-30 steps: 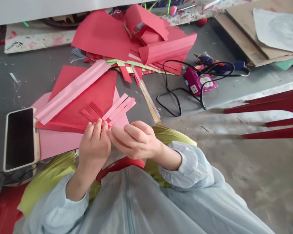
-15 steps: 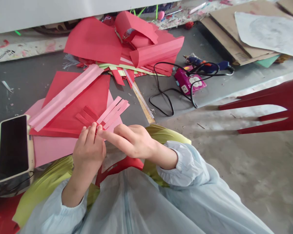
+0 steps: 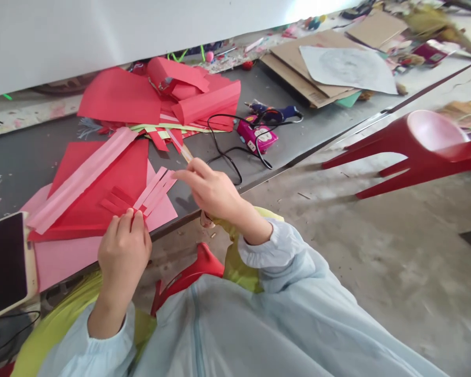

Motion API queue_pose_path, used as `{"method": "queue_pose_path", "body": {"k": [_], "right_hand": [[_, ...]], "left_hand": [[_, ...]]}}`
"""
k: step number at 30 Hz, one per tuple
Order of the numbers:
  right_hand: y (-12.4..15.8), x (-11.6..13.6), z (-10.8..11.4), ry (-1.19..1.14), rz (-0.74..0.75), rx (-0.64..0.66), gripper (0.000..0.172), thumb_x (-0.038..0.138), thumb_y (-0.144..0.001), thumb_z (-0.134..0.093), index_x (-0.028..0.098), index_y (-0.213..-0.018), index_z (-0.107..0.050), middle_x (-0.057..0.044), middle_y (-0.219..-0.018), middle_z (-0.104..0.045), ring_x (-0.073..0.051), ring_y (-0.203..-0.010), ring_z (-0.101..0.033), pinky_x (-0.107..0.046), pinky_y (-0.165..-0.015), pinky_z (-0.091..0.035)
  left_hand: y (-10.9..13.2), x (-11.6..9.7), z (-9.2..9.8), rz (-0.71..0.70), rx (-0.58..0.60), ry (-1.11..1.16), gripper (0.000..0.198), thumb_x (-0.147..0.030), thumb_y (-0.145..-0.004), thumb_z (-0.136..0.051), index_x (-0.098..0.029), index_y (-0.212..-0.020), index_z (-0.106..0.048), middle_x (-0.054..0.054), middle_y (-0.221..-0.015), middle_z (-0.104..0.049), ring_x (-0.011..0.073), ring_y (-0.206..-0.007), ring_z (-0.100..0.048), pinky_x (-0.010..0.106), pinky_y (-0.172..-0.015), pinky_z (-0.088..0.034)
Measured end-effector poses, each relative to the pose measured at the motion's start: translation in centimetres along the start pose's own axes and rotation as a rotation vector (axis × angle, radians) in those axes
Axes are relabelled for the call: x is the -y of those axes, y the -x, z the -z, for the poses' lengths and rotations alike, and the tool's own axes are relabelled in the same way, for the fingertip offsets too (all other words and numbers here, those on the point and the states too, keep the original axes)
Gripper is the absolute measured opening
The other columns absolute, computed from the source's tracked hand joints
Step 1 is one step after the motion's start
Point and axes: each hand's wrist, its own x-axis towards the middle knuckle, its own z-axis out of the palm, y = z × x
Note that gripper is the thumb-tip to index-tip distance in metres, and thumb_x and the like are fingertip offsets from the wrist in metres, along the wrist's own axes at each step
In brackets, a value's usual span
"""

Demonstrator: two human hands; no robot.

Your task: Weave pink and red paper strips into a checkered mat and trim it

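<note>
My left hand (image 3: 124, 243) is closed on the near side of a small weave of paper strips, its fingertips pressing where the strips cross. Red paper strips (image 3: 115, 200) fan out to the left of that crossing, and pink paper strips (image 3: 156, 191) stretch up to the right. At the free end of the pink strips, my right hand (image 3: 215, 191) has its fingertips closed on one strip's tip; the thumb is mostly hidden. Beneath the weave lie a red paper sheet (image 3: 102, 178), a folded pink paper band (image 3: 82, 180) and pink paper (image 3: 68, 256).
A phone (image 3: 6, 267) lies at the left. Red paper (image 3: 120, 97) is heaped at the back. A glue gun (image 3: 284, 113), its black cord and a magenta power socket (image 3: 255, 135) lie to the right. Cardboard (image 3: 286, 73) lies beyond, and a red stool (image 3: 408, 141) stands on the floor.
My right hand has moved from the crossing beside my left fingertips out to the pink strips' free end. My left hand keeps its hold. The view has swung to the right.
</note>
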Motion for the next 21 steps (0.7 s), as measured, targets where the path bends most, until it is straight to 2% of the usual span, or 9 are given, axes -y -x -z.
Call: {"method": "queue_pose_path", "body": {"k": [5, 8, 10, 11, 13, 15, 18, 20, 21], "right_hand": [[1.1, -4.0, 3.5, 0.029, -0.095, -0.129, 0.050, 0.001, -0.083, -0.038, 0.020, -0.120, -0.065, -0.008, -0.106, -0.062, -0.014, -0.081, -0.061, -0.026, -0.063, -0.048], [1.4, -9.0, 7.2, 0.133, -0.133, -0.259, 0.044, 0.003, -0.083, -0.041, 0.020, -0.114, -0.067, -0.009, -0.105, -0.064, -0.020, -0.096, -0.063, -0.034, -0.078, -0.053], [0.9, -13.1, 10.0, 0.204, -0.265, -0.291, 0.041, 0.009, -0.087, -0.043, 0.021, -0.116, -0.068, -0.011, -0.112, -0.065, -0.020, -0.099, -0.063, -0.035, -0.081, -0.052], [0.4, -15.1, 11.2, 0.233, -0.358, -0.272, 0.039, 0.013, -0.089, -0.043, 0.020, -0.116, -0.069, -0.012, -0.115, -0.066, -0.019, -0.097, -0.063, -0.034, -0.081, -0.051], [-0.7, -18.6, 13.1, 0.302, -0.601, -0.103, 0.038, 0.015, -0.090, -0.042, 0.014, -0.115, -0.071, -0.013, -0.112, -0.068, -0.020, -0.100, -0.065, -0.034, -0.087, -0.050], [-1.8, -21.0, 14.0, 0.307, -0.682, -0.024, 0.029, 0.010, -0.085, -0.051, 0.010, -0.104, -0.073, -0.015, -0.097, -0.073, -0.025, -0.094, -0.067, -0.042, -0.090, -0.051], [-2.8, -22.8, 13.7, 0.195, -0.883, 0.195, 0.015, 0.014, -0.087, -0.056, 0.011, -0.087, -0.071, -0.012, -0.079, -0.073, -0.023, -0.079, -0.068, -0.043, -0.084, -0.055], [-3.1, -23.2, 12.9, 0.005, -1.027, 0.318, 0.018, 0.017, -0.091, -0.055, 0.012, -0.081, -0.069, -0.010, -0.070, -0.070, -0.019, -0.067, -0.066, -0.039, -0.076, -0.057], [-3.2, -23.4, 12.5, -0.065, -1.082, 0.320, 0.019, 0.019, -0.092, -0.056, 0.012, -0.078, -0.067, -0.009, -0.066, -0.068, -0.017, -0.062, -0.065, -0.037, -0.072, -0.057]], "left_hand": [[-1.1, 0.1, 0.1, 0.065, 0.048, 0.001, 0.025, -0.014, -0.092, -0.046, -0.013, -0.096, -0.070, 0.015, -0.101, -0.075, 0.0287, -0.086, -0.064, 0.038, -0.070, -0.046], [-1.4, 0.1, 0.1, 0.085, 0.093, 0.004, 0.025, -0.014, -0.092, -0.044, -0.016, -0.088, -0.068, 0.015, -0.097, -0.074, 0.0280, -0.081, -0.062, 0.037, -0.066, -0.042], [-1.5, 0.2, 0.0, 0.068, 0.086, -0.031, 0.026, -0.014, -0.092, -0.042, -0.017, -0.084, -0.067, 0.014, -0.093, -0.073, 0.0273, -0.079, -0.060, 0.036, -0.063, -0.039], [-1.5, 0.2, -0.1, 0.058, 0.075, -0.046, 0.026, -0.014, -0.092, -0.042, -0.017, -0.084, -0.066, 0.014, -0.092, -0.073, 0.0269, -0.078, -0.059, 0.036, -0.062, -0.037], [-1.4, 0.2, -0.2, 0.052, 0.058, -0.054, 0.026, -0.014, -0.092, -0.042, -0.017, -0.082, -0.065, 0.014, -0.090, -0.072, 0.0262, -0.076, -0.058, 0.035, -0.061, -0.036], [-1.3, 0.3, -0.3, 0.055, 0.057, -0.026, 0.024, -0.013, -0.091, -0.043, -0.017, -0.083, -0.066, 0.014, -0.091, -0.072, 0.0268, -0.076, -0.058, 0.035, -0.062, -0.037], [-1.2, 0.4, -0.4, 0.066, 0.057, 0.028, 0.023, -0.012, -0.090, -0.045, -0.016, -0.086, -0.067, 0.016, -0.094, -0.072, 0.0282, -0.079, -0.058, 0.037, -0.064, -0.040], [-1.1, 0.5, -0.4, 0.065, 0.051, 0.031, 0.023, -0.012, -0.090, -0.046, -0.016, -0.088, -0.068, 0.016, -0.096, -0.073, 0.0283, -0.079, -0.059, 0.037, -0.065, -0.041], [-1.1, 0.5, -0.4, 0.059, 0.047, 0.024, 0.023, -0.012, -0.090, -0.046, -0.016, -0.089, -0.069, 0.016, -0.097, -0.073, 0.0284, -0.080, -0.059, 0.037, -0.065, -0.041]]}}
